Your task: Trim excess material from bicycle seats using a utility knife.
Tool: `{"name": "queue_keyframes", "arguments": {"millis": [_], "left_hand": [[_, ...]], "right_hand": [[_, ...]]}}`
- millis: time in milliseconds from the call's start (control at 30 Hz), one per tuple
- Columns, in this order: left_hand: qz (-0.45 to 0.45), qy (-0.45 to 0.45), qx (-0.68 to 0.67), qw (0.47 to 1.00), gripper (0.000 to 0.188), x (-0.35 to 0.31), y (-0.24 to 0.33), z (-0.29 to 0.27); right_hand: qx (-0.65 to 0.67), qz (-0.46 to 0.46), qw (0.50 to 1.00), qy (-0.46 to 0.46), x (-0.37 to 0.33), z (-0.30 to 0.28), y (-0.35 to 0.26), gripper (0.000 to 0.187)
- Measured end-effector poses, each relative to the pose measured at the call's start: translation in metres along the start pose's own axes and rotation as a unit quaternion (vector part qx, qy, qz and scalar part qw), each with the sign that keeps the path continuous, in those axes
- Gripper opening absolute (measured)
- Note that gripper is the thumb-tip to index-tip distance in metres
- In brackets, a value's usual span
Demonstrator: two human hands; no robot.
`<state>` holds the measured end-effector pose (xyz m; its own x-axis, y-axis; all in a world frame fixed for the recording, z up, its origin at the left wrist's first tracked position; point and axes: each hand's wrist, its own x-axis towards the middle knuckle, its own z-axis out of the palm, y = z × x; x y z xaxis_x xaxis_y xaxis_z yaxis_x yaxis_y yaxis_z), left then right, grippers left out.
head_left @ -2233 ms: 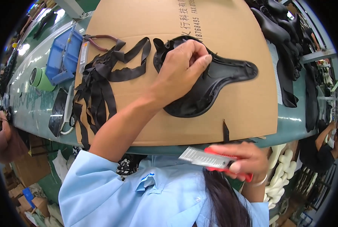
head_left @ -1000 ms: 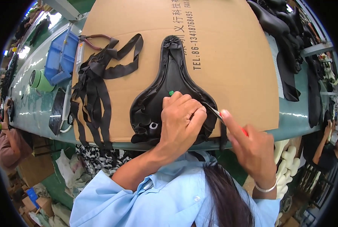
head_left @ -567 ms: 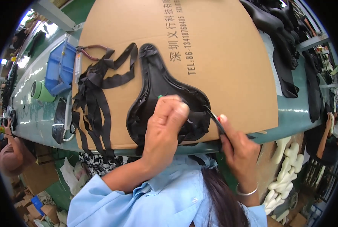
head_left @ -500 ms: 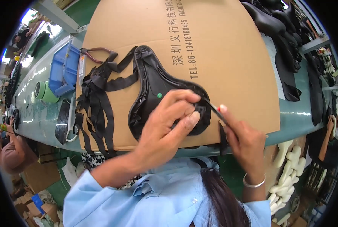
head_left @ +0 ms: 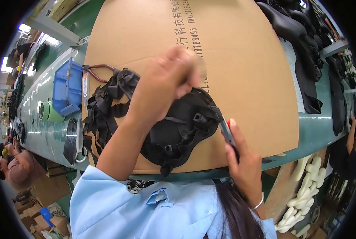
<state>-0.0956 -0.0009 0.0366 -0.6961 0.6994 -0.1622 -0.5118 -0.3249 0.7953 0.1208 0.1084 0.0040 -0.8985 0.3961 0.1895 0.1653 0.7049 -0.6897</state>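
A black bicycle saddle (head_left: 174,131) lies on the cardboard sheet, its hollowed side with round sockets facing up. In my right hand (head_left: 243,165) is a utility knife (head_left: 228,135) with a grey metal body and a red slider. The knife's tip meets the saddle's right edge. My left hand (head_left: 162,81) is raised over the saddle's far side, fingers curled closed and blurred by motion; what they pinch, if anything, does not show. Part of the saddle is hidden under the left hand and forearm. Black fabric strips (head_left: 100,107) lie heaped beside it.
The cardboard sheet (head_left: 249,79) covers much of the green table. Red-handled pliers (head_left: 100,71), a blue bin (head_left: 66,87), a green round container (head_left: 50,111) and a phone (head_left: 70,141) are at left. Black saddles (head_left: 289,28) pile up at far right; white foam pieces (head_left: 305,187) stand below.
My left hand has risen away from the saddle's edge, up and slightly left. The saddle has turned and shifted nearer the table's front edge. The knife stays at its right edge.
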Motion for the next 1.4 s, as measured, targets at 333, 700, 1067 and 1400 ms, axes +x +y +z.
{"name": "queue_keyframes", "arguments": {"millis": [333,700,1067,1400], "left_hand": [[-0.095,0.030,0.369,0.924,0.027,0.018,-0.009,0.013],[0.240,-0.102,0.120,0.958,0.016,0.000,0.013,0.014],[0.487,-0.170,0.647,0.561,0.016,0.016,-0.033,-0.031],[0.350,0.161,0.472,0.793,0.019,0.023,-0.019,-0.038]], "right_hand": [[0.060,0.037,0.995,-0.070,0.011,-0.001,0.003,0.055],[0.013,0.071,0.986,-0.153,-0.014,-0.034,-0.014,0.051],[0.204,0.223,0.919,-0.252,0.025,-0.029,0.001,0.049],[0.098,0.146,0.979,-0.099,-0.043,-0.006,-0.026,0.053]]}}
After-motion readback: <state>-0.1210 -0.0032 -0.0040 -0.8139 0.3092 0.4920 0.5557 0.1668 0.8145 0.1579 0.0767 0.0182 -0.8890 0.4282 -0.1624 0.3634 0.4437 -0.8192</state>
